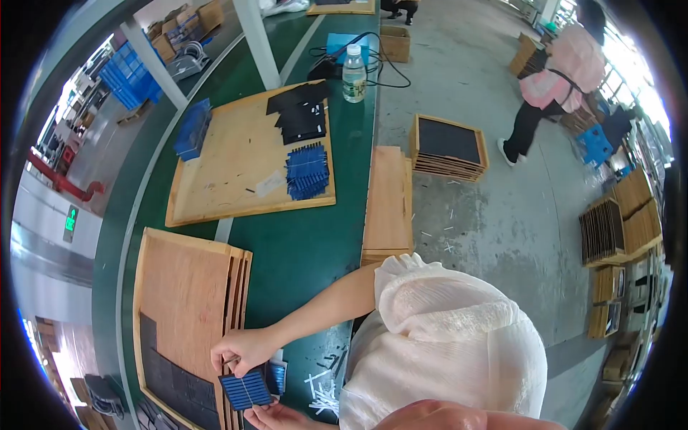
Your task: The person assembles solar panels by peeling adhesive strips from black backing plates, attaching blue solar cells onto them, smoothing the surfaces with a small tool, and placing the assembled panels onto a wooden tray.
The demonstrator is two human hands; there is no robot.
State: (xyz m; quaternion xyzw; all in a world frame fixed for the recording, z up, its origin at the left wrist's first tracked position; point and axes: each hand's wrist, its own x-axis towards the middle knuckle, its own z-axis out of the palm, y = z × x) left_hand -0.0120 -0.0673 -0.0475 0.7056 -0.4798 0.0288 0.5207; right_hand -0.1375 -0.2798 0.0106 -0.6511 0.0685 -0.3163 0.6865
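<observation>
A small blue solar panel (pixel 245 389) with pale lines is tilted over the right edge of a stack of wooden trays (pixel 185 287). My left hand (pixel 274 416) pinches the panel at its lower edge. Above its upper corner, my right hand (pixel 247 349) has its fingers closed in a pinch. Whatever is between those fingertips is too small to make out. More blue panels (pixel 278 374) lie partly hidden just behind the held one. Black sheets (pixel 188 393) cover the lower part of the top tray.
White strips (pixel 324 393) are scattered on the green table (pixel 294 269). Farther along, a wooden board (pixel 236 154) carries black sheets (pixel 301 118), piled blue panels (pixel 307 172) and a blue bin (pixel 193 130). A bottle (pixel 354 74) stands beyond. One person (pixel 562 72) is on the floor at right.
</observation>
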